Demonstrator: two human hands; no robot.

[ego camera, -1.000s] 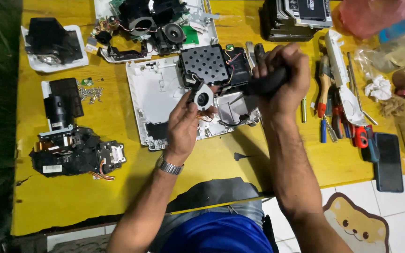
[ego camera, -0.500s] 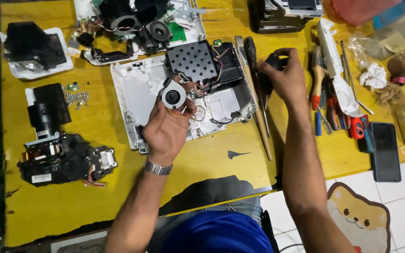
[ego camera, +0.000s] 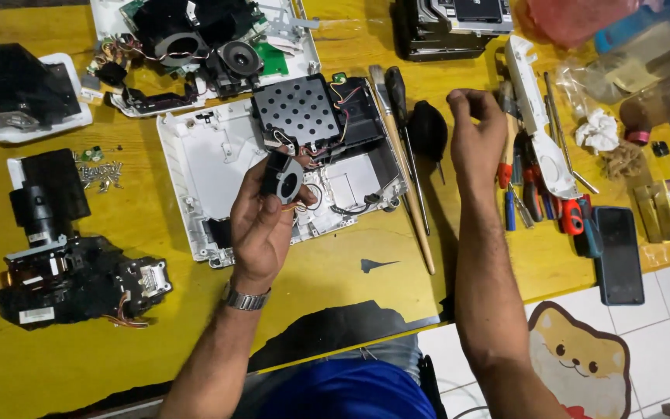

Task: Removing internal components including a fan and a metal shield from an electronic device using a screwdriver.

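My left hand [ego camera: 261, 225] grips a small black blower fan [ego camera: 283, 178] with wires trailing off it, held just above the open white device shell [ego camera: 203, 167]. A black perforated plate [ego camera: 298, 110] with coloured wires sits in the shell behind the fan. My right hand [ego camera: 474, 136] hovers to the right with its fingers curled together, next to a black round air blower [ego camera: 428, 128] and above the row of screwdrivers [ego camera: 509, 198]. I see nothing in that hand. A brush [ego camera: 401, 167] and a black-handled screwdriver [ego camera: 405, 132] lie between my hands.
On the yellow table [ego camera: 118, 357] lie a black optical block [ego camera: 79, 279], a lens unit [ego camera: 44, 198], loose screws [ego camera: 101, 172], a dismantled fan assembly [ego camera: 195, 39] and a black part on a white tray [ego camera: 17, 85]. At right: pliers, a dark phone [ego camera: 618, 252], tissue [ego camera: 597, 129], small boxes.
My right hand has put down the black air blower and drawn off to the right. My left hand has turned the fan and lowered it a little over the shell.
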